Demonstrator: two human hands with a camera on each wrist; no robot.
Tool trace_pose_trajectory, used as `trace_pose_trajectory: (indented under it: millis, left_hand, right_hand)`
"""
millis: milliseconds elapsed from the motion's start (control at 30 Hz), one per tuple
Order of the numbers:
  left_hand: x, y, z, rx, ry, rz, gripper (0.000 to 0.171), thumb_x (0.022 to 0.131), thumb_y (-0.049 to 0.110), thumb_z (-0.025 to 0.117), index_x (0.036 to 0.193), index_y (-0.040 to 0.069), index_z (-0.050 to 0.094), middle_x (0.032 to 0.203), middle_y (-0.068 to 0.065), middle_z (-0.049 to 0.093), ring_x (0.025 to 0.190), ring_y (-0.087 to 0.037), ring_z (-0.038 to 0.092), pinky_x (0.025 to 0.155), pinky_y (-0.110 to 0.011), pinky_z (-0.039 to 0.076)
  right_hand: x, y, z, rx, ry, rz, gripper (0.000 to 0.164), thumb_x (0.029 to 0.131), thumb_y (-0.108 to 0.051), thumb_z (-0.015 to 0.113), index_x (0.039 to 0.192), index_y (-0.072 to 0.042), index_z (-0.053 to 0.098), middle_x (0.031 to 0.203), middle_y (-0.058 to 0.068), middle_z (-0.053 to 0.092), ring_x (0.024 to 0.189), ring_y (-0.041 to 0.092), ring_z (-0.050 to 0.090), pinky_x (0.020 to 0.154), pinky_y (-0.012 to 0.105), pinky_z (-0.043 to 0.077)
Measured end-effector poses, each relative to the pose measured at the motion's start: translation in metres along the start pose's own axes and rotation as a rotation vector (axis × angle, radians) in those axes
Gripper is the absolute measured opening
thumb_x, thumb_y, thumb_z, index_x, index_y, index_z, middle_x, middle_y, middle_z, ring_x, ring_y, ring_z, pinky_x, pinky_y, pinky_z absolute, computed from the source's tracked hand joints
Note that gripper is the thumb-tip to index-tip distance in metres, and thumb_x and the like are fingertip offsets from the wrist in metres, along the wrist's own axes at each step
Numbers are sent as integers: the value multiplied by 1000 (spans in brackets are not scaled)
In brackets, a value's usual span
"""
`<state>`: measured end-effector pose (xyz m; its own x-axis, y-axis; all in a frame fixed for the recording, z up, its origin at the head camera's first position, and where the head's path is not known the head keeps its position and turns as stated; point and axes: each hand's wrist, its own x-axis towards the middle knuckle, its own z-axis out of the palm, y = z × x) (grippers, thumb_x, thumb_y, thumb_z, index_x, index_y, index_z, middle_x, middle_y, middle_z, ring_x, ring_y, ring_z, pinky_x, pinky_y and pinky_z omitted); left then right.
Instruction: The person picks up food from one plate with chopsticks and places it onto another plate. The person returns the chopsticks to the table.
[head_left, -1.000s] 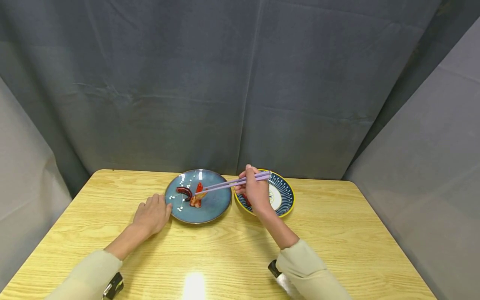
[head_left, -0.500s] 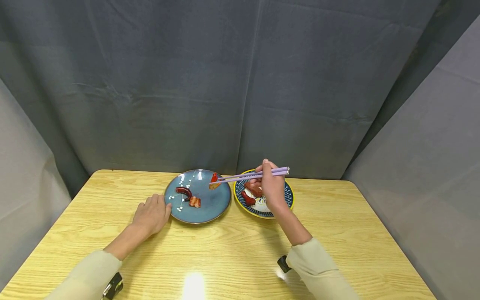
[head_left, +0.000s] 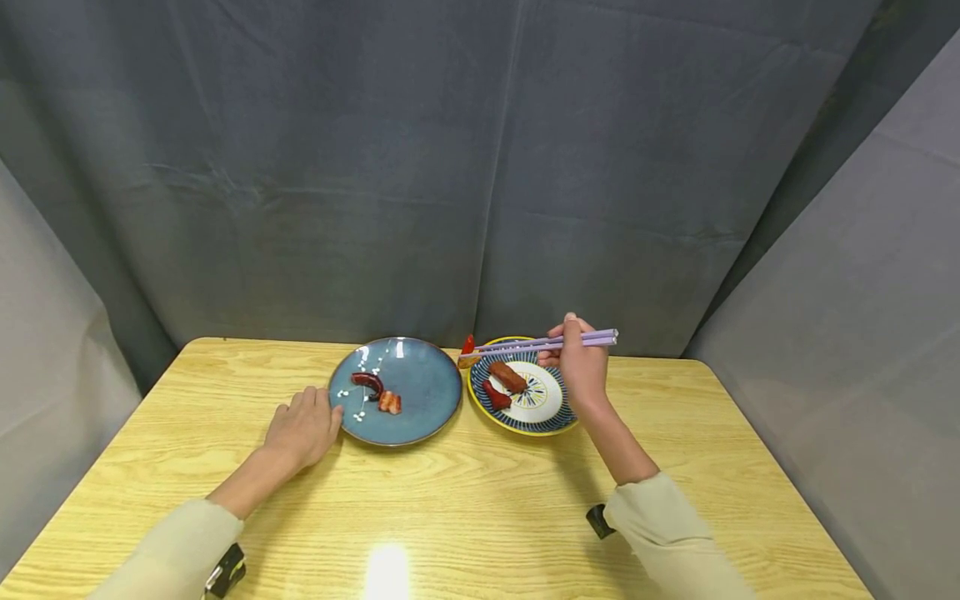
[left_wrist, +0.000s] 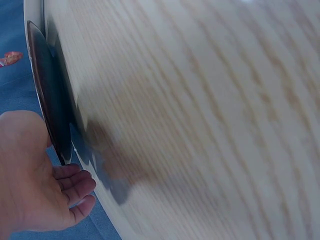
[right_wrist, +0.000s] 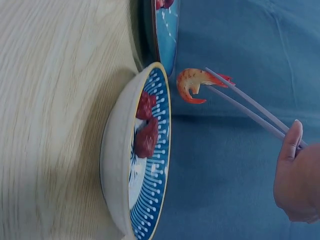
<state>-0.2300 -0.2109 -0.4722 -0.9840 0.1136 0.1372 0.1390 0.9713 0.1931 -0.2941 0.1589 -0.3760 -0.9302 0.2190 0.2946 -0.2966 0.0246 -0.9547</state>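
Note:
At its left rim, my left hand [head_left: 303, 429] holds the blue-grey plate [head_left: 431, 408], thumb at the upper side and curled fingers lower, as the left wrist view shows. On this plate lie a dark red curled piece [head_left: 367, 382] and a small striped orange-brown piece [head_left: 390, 402]. My right hand [head_left: 581, 362] grips lilac chopsticks [head_left: 555, 342], whose tips pinch an orange-red shrimp [right_wrist: 192, 82]. In the head view the shrimp hangs above the gap between the plate and a patterned bowl [head_left: 551, 408]. A brown block-shaped piece [head_left: 507, 377] and a red piece [head_left: 497, 395] lie in the bowl.
Both dishes stand near the back edge of a light wood table [head_left: 450, 508]. Behind it hangs a dark grey curtain [head_left: 360, 183], with paler cloth [head_left: 855, 317] on the right side.
My right hand has moved right with the chopsticks, lifting the shrimp off the blue-grey plate and carrying it to the bowl's left rim. The left hand has stayed at the plate.

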Motion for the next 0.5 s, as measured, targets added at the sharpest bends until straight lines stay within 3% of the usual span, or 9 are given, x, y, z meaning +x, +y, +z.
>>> trace_pose_trajectory:
  millis: [167,500]
  left_hand:
    - [1,-1,0,-2,-4,0,31,105,25,44,100,-5,50,88,-12,42,82,-31,48,68,-46,40]
    - [1,0,1,-2,-2,-1,31,104,24,44,100,-6,50,88,-12,42,82,-31,48,69,-46,40]
  right_hand:
    - [4,1,-12,-40,29,10,46,108,-26,40,90,12,58,64,8,62,50,8,63,52,26,55]
    - [11,6,-32,4,103,22,42,106,-21,42,84,11,58,60,11,62,45,9,61,46,26,53]
